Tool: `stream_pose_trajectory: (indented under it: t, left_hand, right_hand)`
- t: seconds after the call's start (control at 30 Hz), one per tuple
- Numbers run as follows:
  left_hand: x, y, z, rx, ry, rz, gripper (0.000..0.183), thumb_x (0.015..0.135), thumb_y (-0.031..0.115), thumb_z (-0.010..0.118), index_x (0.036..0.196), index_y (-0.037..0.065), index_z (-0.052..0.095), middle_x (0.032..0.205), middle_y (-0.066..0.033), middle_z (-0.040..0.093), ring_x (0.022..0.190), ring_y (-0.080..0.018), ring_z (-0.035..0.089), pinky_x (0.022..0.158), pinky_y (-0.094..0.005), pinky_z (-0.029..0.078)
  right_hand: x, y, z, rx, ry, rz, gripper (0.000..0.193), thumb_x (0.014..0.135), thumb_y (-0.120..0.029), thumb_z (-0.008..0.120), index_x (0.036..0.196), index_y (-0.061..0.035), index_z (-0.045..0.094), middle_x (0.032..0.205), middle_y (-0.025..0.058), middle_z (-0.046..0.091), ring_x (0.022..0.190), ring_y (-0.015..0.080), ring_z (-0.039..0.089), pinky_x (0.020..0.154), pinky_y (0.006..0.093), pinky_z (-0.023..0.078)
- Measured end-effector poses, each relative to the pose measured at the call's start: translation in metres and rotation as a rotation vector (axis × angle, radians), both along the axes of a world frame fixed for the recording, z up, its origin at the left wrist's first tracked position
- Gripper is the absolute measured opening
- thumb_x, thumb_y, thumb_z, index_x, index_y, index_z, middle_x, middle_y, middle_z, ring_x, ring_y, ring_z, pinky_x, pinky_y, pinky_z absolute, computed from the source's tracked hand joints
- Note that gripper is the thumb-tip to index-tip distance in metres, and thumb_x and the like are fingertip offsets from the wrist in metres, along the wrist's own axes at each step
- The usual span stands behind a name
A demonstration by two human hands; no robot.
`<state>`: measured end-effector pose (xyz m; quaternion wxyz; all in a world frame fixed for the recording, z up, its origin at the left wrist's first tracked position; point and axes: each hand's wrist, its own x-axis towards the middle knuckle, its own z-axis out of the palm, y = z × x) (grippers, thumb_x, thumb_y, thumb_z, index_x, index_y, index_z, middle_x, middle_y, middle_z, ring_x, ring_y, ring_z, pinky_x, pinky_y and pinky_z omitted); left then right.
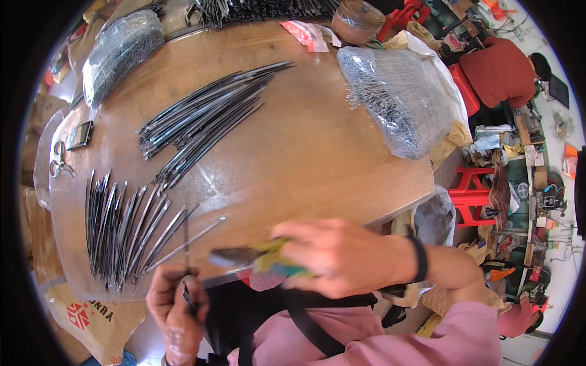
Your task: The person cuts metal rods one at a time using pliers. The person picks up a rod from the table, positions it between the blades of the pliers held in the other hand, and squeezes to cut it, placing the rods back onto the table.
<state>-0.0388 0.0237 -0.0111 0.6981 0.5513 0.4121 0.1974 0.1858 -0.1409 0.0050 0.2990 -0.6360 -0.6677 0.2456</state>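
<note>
In the head view, the left hand (176, 314) has its fingers closed around a thin dark strip (187, 244) at the near edge of the surface (317, 165); just right, the blurred right hand (336, 256) grasps yellow-and-green pliers (261, 255). Fanned strips (122, 235) lie left.

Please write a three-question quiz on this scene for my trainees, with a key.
1. Which hand holds the yellow-and-green-handled metal pliers?
2. The silver metal scissors lie nearest which edge of the brown wood-toned table? A) left; B) right; C) far.
3. True or false: the bare left hand also holds pliers.

Key: 1. The bare right hand. 2. A. 3. False; it holds a thin dark metal strip.
</note>
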Motion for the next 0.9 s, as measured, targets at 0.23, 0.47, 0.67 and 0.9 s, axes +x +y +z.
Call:
stream_pose_trajectory:
  t: [0.23,0.47,0.67,0.9]
  left_hand:
    - [-0.021,0.049,-0.001,1.102,0.505,-0.142,0.030,0.084,0.008,0.067,0.110,-0.002,0.058,0.088,-0.0103,0.053,0.081,-0.0225,0.055,0.072,-0.0347,0.044]
    - [-0.005,0.070,-0.006,1.356,0.753,-0.224,0.029,0.075,0.006,0.073,0.100,-0.001,0.061,0.092,-0.0133,0.055,0.092,-0.0306,0.053,0.085,-0.0397,0.041]
    - [0.040,0.072,0.024,1.165,0.303,-0.224,0.016,0.079,0.001,0.069,0.094,-0.002,0.066,0.082,-0.0146,0.059,0.074,-0.0310,0.059,0.069,-0.0361,0.048]
    - [0.102,0.102,-0.008,1.573,0.520,-0.531,0.009,0.082,0.008,0.064,0.088,0.002,0.061,0.088,-0.0138,0.055,0.089,-0.0348,0.056,0.076,-0.0463,0.047]
  right_hand:
    - [0.102,-0.014,0.023,0.209,-0.846,-0.348,0.020,0.066,0.004,0.067,0.085,0.0054,0.060,0.109,0.0179,0.059,0.092,0.0341,0.062,0.075,0.0395,0.051]
    - [0.099,-0.009,0.031,0.286,-0.859,-0.407,0.021,0.061,0.011,0.064,0.080,0.0075,0.056,0.110,0.0188,0.058,0.093,0.0354,0.060,0.078,0.0406,0.050]
    - [0.089,-0.025,0.036,0.328,-0.798,-0.482,0.022,0.061,0.014,0.066,0.082,0.0077,0.059,0.109,0.0179,0.061,0.091,0.0328,0.062,0.077,0.0376,0.051]
    - [0.104,-0.055,0.039,0.444,-0.961,-0.531,0.019,0.064,0.011,0.068,0.080,0.0061,0.058,0.106,0.0164,0.062,0.084,0.0310,0.062,0.070,0.0370,0.051]
